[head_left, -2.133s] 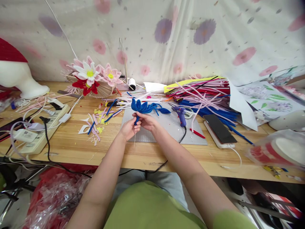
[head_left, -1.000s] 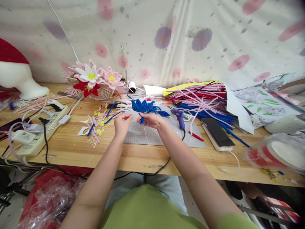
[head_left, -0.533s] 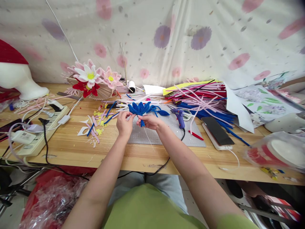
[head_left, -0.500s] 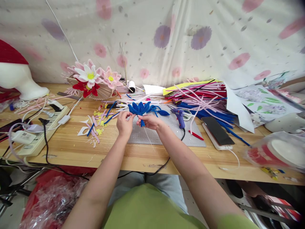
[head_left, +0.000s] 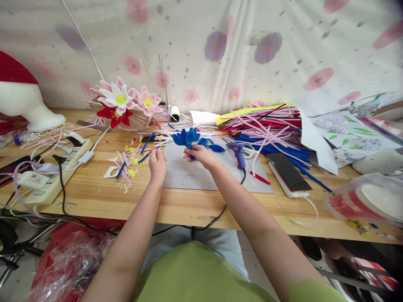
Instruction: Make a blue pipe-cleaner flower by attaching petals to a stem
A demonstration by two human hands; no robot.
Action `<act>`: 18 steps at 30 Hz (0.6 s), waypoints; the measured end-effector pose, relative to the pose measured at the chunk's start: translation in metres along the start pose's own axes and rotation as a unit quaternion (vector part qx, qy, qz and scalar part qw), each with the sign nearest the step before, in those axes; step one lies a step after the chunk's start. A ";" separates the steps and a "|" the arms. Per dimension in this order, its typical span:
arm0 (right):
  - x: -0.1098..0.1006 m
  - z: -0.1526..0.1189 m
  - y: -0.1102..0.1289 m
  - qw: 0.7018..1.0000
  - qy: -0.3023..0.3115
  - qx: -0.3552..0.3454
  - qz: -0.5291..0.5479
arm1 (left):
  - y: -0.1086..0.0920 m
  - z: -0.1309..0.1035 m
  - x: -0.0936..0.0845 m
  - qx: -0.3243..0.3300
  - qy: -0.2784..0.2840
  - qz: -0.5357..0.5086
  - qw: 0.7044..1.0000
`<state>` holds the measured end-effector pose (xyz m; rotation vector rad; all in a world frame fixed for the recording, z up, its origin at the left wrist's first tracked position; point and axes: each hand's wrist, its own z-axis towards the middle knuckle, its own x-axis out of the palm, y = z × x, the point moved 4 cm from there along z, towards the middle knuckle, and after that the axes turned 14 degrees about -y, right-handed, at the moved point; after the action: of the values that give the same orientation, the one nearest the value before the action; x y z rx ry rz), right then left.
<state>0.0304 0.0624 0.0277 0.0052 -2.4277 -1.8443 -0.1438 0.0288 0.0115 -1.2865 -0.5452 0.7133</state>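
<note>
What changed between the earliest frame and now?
The left hand came off the blue flower and moved left; whether it pinches anything is unclear. The right hand still holds the flower. The glue gun and phone stayed put.

Left hand [head_left: 158, 165]: withdrawn from blue flower [head_left: 186, 137] since 0.5 s earlier, now apart | Blue flower: turned, now held by right hand [head_left: 200, 155] alone
</note>
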 end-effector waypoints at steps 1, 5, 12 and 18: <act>0.000 0.001 0.002 1.000 -0.006 -0.023 -0.012 | 0.001 0.000 -0.001 0.002 0.002 0.005 1.000; 0.000 0.003 0.003 0.996 -0.020 -0.075 -0.035 | 0.005 -0.008 0.007 -0.030 0.104 0.008 0.994; 0.000 0.000 -0.003 0.997 0.004 -0.068 -0.041 | -0.001 -0.030 0.029 -0.059 0.216 0.008 0.974; 0.001 -0.009 0.001 0.997 0.064 -0.030 0.009 | -0.006 -0.035 0.036 -0.077 0.163 0.001 0.984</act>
<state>0.0303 0.0535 0.0310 0.0927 -2.2794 -1.8472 -0.0933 0.0317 0.0093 -1.5122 -0.3362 0.4546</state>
